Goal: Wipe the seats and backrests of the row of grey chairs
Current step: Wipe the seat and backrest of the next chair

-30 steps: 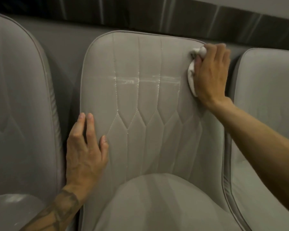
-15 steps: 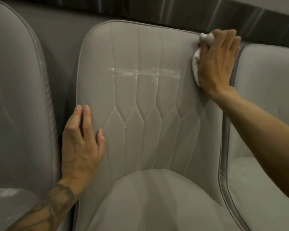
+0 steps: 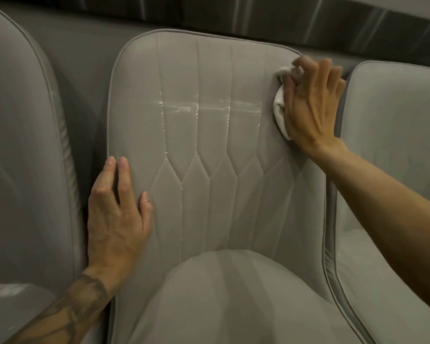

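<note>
A grey quilted chair backrest fills the middle of the view, with its rounded seat cushion below. A pale horizontal streak crosses the backrest at mid height. My right hand presses a crumpled white cloth against the backrest's upper right edge, fingers curled over the cloth. My left hand lies flat with straight fingers on the backrest's lower left edge, holding nothing.
A second grey chair stands close on the left and a third grey chair close on the right, with narrow dark gaps between them. A grey wall and a dark striped band run behind the row.
My right hand rose with the cloth to the backrest's top right corner, then came back down a little along the right edge. My left hand stayed in place on the left edge.
</note>
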